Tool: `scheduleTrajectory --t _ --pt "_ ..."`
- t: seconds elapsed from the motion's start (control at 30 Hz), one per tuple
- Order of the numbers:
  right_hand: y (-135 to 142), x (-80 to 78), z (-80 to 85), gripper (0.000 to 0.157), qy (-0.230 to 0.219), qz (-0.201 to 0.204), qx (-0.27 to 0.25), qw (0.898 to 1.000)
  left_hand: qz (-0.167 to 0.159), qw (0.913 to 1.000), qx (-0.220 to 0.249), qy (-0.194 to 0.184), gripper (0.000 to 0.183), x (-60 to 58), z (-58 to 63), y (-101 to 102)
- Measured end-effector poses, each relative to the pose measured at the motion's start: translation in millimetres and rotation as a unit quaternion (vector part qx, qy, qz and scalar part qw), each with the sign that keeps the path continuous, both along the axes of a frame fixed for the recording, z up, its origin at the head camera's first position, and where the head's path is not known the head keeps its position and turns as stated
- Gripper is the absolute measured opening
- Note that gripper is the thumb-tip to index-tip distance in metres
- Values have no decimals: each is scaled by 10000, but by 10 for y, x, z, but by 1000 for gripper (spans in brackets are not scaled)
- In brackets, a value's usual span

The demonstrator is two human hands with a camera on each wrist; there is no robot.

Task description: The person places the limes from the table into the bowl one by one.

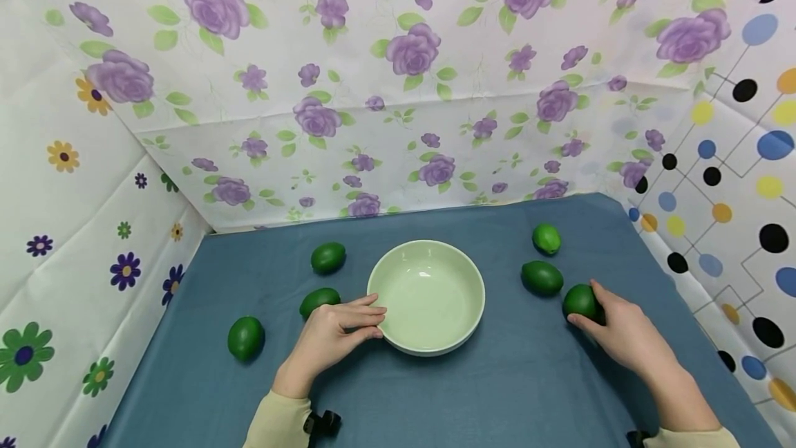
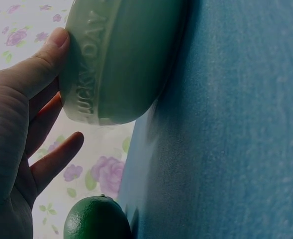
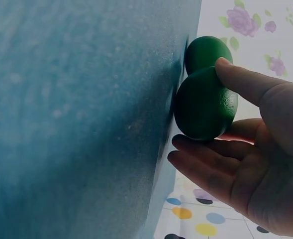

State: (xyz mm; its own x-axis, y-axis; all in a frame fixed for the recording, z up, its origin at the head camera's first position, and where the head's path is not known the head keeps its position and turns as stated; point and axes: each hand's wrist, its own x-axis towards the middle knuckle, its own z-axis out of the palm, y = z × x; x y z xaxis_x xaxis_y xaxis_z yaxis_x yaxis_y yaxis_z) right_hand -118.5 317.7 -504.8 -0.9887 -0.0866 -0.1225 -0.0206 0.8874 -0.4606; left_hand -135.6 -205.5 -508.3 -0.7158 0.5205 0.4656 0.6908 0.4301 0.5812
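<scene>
A pale green bowl (image 1: 429, 296) stands mid-table, with raised lettering on its outer wall in the left wrist view. My left hand (image 1: 342, 330) holds its left rim, thumb against the outside and some fingers reaching over the edge. Off to the right, my right hand (image 1: 624, 330) grips a dark green lime (image 1: 580, 301) between thumb and fingers. The right wrist view shows this lime (image 3: 206, 104) close to the blue cloth, overlapping another lime (image 3: 208, 52) behind it. One lime (image 1: 319, 301) lies just behind my left hand, partly covered by it.
Two more limes, one dark (image 1: 542, 278) and one brighter (image 1: 546, 238), lie right of the bowl. To its left are a lime near the back (image 1: 327, 258) and one farther forward (image 1: 246, 338). Patterned cloth walls (image 1: 373, 123) enclose the blue-covered table (image 1: 472, 399).
</scene>
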Motion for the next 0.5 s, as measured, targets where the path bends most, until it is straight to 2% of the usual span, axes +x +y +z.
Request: scheduleTrajectory --t 0.2,0.5 --pt "-15 -9 6 100 97 5 32 9999 15 9999 25 -166 31 12 8 -10" --pt "-7 -12 -3 99 177 -47 89 9998 21 9999 0 -105 31 10 12 -5"
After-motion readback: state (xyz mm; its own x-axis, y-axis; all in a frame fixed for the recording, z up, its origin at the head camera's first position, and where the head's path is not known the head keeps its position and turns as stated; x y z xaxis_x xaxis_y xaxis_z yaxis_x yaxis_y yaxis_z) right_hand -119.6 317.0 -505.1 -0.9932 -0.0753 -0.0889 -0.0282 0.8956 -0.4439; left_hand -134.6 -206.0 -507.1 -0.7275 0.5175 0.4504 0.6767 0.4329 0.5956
